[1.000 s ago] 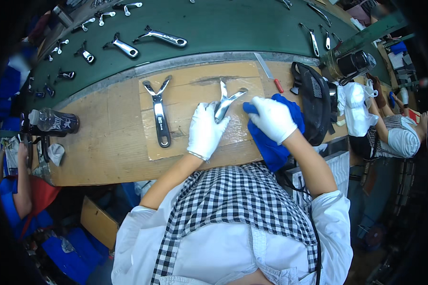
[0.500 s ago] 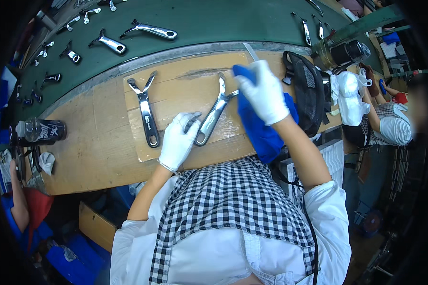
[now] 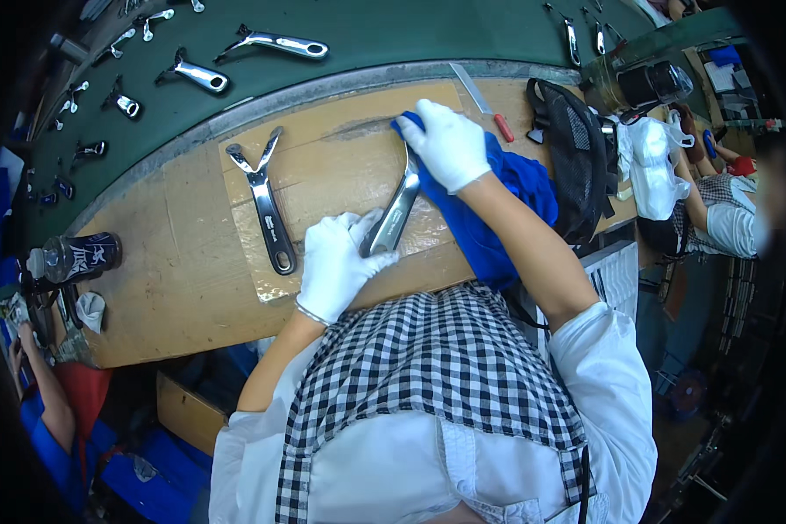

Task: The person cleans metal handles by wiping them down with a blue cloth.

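1. A curved brown desk [image 3: 166,288] spreads in front of you, and past its grey far edge lies a broad dark green surface [image 3: 428,35] with shiny metal tools [image 3: 284,44] scattered over it.
2. A flat, glossy brown sheet [image 3: 323,166] lies on the desk before you.
3. Your left grip [image 3: 336,262], in a white glove, is closed around the lower handle of a silver forked metal tool [image 3: 399,210], which slants up and to the right over the sheet.
4. Your right grip [image 3: 450,144], also white-gloved, is closed on a crumpled royal-blue cloth [image 3: 480,240]; the cloth is at the tool's forked head and hides part of it.
5. A second Y-shaped silver tool with a dark handle [image 3: 267,210] lies on the sheet to the left, fork pointing away from you, apart from both hands.
6. Beyond the cloth lies a thin-bladed knife with a red handle [image 3: 504,127]; right of it sits a black mesh bag [image 3: 576,157], with a white plastic bag [image 3: 655,170] farther right.
7. A clear bottle with a dark printed band [image 3: 83,258] lies toward the desk's left end.
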A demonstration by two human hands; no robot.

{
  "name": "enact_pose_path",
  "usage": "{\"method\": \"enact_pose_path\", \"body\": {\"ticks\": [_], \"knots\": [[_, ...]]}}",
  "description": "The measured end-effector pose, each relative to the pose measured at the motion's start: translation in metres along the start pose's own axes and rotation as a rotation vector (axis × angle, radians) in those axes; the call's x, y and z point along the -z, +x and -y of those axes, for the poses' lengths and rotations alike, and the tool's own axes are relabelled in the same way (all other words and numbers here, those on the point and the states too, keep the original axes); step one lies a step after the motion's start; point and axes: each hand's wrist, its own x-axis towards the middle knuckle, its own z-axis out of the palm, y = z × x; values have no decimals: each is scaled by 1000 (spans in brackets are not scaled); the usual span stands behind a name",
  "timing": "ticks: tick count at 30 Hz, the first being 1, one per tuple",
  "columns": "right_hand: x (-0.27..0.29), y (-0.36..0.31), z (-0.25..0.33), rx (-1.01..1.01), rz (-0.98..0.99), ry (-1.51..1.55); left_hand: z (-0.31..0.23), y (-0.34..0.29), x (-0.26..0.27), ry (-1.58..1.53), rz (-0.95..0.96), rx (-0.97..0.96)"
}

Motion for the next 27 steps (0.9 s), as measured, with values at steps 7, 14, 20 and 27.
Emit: {"method": "enact_pose_path", "body": {"ticks": [7, 14, 20, 27], "knots": [[49, -38, -43, 240, 248, -8, -3, -13, -2, 99, -9, -85], [74, -29, -86, -41, -1, 391, -27, 4, -1, 79, 109, 81], [31, -26, -134, -122, -21, -104, -29, 14, -8, -164, 130, 250], [67, -49, -25, 481, -51, 259, -28, 8, -10, -155, 151, 307]]}}
